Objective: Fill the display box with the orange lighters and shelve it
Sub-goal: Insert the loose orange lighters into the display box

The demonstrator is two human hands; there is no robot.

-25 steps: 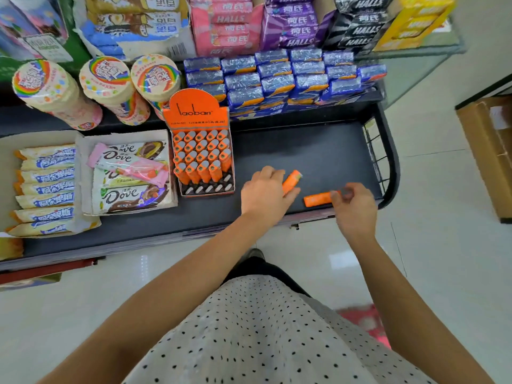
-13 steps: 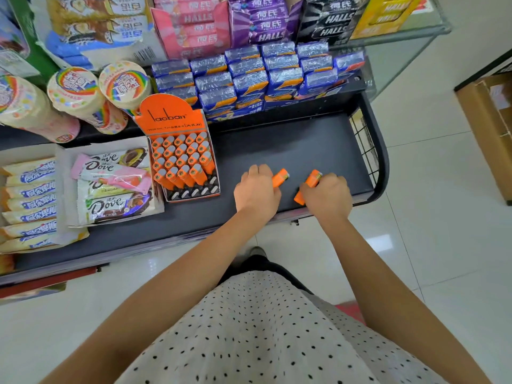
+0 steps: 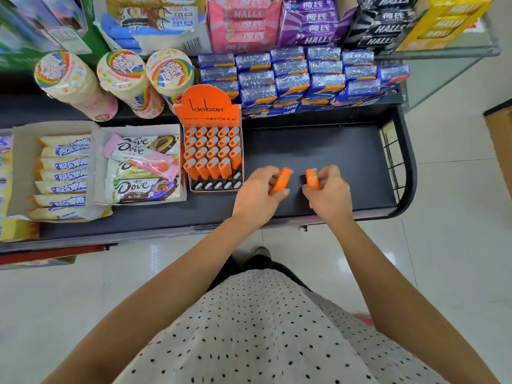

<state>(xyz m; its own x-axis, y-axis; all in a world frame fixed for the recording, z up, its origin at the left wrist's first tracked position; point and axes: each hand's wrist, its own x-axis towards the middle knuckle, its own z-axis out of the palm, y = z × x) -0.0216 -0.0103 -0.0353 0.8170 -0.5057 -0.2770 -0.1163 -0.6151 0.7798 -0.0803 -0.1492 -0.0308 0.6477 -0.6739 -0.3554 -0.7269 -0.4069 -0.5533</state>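
The orange display box (image 3: 207,110) marked "laoban" stands on the dark shelf (image 3: 318,145), holding several upright orange lighters (image 3: 212,153); its front row of slots (image 3: 217,185) shows white and bare. Right of the box, my left hand (image 3: 256,196) grips one orange lighter (image 3: 282,180), tilted with its top pointing up-right. My right hand (image 3: 329,196) grips orange lighters (image 3: 313,180) held nearly upright; how many it holds is hidden by the fingers. Both hands hover just above the shelf's front part, a small gap between them.
Left of the display box lie a tray of Dove bars (image 3: 138,164) and a tray of wrapped bars (image 3: 62,173). Behind stand rainbow-lidded tubes (image 3: 124,81), stacked blue packs (image 3: 299,76) and Halls cartons (image 3: 313,23). A wire end guard (image 3: 392,159) closes the shelf's right end.
My right hand picked its lighter up off the shelf and turned it upright, moving left toward my left hand. My left hand kept its lighter. The camera view shifted slightly.
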